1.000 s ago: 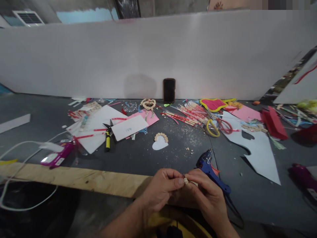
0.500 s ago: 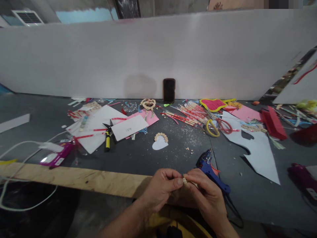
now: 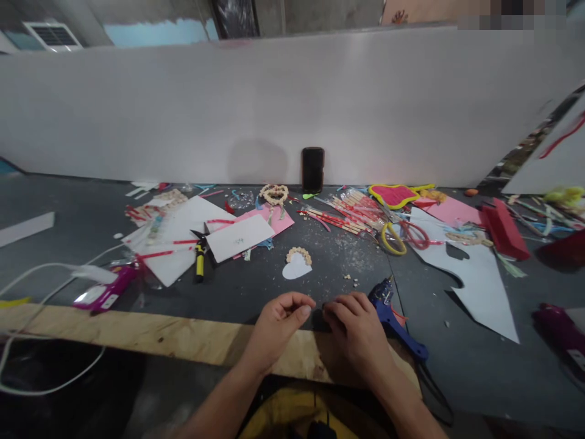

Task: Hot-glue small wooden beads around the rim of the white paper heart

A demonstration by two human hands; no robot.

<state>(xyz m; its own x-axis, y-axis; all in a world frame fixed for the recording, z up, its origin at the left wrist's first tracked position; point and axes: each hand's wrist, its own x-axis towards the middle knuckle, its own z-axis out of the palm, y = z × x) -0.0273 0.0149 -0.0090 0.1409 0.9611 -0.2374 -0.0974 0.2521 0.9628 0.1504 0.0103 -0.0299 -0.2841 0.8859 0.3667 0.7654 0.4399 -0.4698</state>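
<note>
Above the near edge of the table, my left hand [image 3: 280, 326] has its thumb and forefinger brought together; whatever may be between them is too small to see. My right hand [image 3: 359, 329] is curled with its fingertips pointing down and left, and what it may hold is hidden. A small gap separates the two hands. Just beyond them lies a white paper heart [image 3: 296, 268] with small tan pieces [image 3: 299, 252] along its upper edge. A blue hot glue gun [image 3: 395, 323] rests right beside my right hand. Several tan bits [image 3: 350, 278] lie between heart and glue gun.
Pliers [image 3: 200, 259] and a white card [image 3: 240, 238] lie left. Scissors [image 3: 393, 236], red-and-cream sticks [image 3: 340, 216] and cut white sheet [image 3: 479, 286] spread right. A phone [image 3: 313, 169] leans on the back panel. A purple device [image 3: 107, 289] with white cable sits left.
My hands were together around a small row of tan pieces. They have moved apart and farther onto the table, and the row no longer shows. The glue gun and heart stay put.
</note>
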